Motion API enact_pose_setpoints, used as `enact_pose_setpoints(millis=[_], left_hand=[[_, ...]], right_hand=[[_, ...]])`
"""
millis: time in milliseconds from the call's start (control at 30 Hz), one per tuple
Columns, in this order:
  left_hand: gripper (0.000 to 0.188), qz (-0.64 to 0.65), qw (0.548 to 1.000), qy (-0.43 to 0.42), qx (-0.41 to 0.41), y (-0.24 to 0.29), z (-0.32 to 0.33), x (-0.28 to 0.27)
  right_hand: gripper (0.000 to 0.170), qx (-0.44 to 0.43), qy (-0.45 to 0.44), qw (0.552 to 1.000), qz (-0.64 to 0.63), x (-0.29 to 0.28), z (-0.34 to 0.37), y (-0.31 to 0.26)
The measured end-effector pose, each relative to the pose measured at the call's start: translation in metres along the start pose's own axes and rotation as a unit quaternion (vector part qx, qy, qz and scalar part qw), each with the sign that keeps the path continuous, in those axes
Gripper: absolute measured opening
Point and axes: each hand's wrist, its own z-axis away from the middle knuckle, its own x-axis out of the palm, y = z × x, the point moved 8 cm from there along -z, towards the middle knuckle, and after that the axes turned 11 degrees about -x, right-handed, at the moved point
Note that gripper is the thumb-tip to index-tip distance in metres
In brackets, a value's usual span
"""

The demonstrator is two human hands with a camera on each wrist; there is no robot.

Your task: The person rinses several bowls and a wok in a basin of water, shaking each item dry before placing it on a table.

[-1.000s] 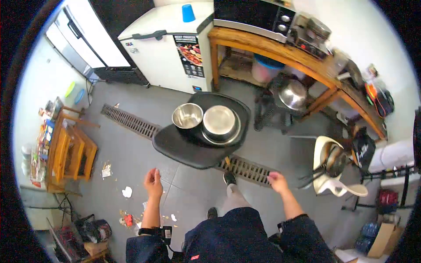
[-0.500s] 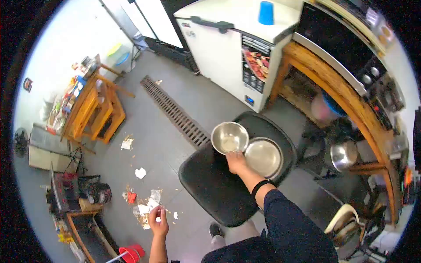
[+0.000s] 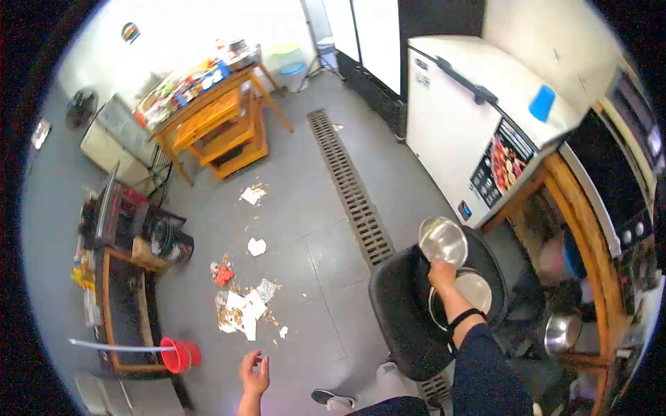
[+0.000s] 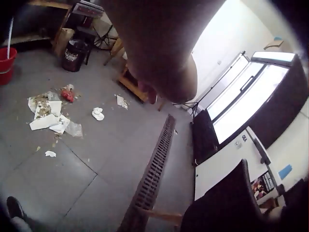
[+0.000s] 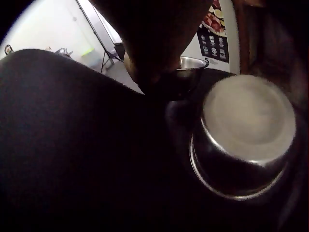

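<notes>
My right hand (image 3: 442,274) grips the near rim of a shiny metal bowl (image 3: 444,238), which is tilted over the black chair seat (image 3: 402,308). In the right wrist view the hand covers much of that bowl (image 5: 193,63). Close beside it on the seat, a second metal bowl (image 5: 248,121) lies upside down, its flat base facing up. Away to the left, my left hand (image 3: 254,374) is held over the floor with relaxed fingers and nothing in it.
Paper scraps and food litter (image 3: 243,308) lie on the grey floor, left of a drain grate (image 3: 350,187). A white freezer (image 3: 451,118) stands beyond the chair. There is a red bucket (image 3: 182,355) at the lower left and a wooden table (image 3: 215,118) by the far wall.
My right hand has reached from empty air to the bowl, gripped its rim and tilted it. The head view has swung left, and my left hand stays empty.
</notes>
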Motion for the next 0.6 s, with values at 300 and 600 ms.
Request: enact_pose_setpoints(millis=[300,600], left_hand=[[0.024,0.020,0.987,0.135,-0.087,-0.100,0.052,-0.148],[0.041,0.393,0.866,0.146,-0.271,-0.277,0.164,-0.274]], right_hand=[[0.015,-0.242,0.213,0.946,-0.035,-0.233,-0.003,-0.220],[0.015,-0.640,0.044,0.737,-0.213,-0.187,0.210,-0.647]])
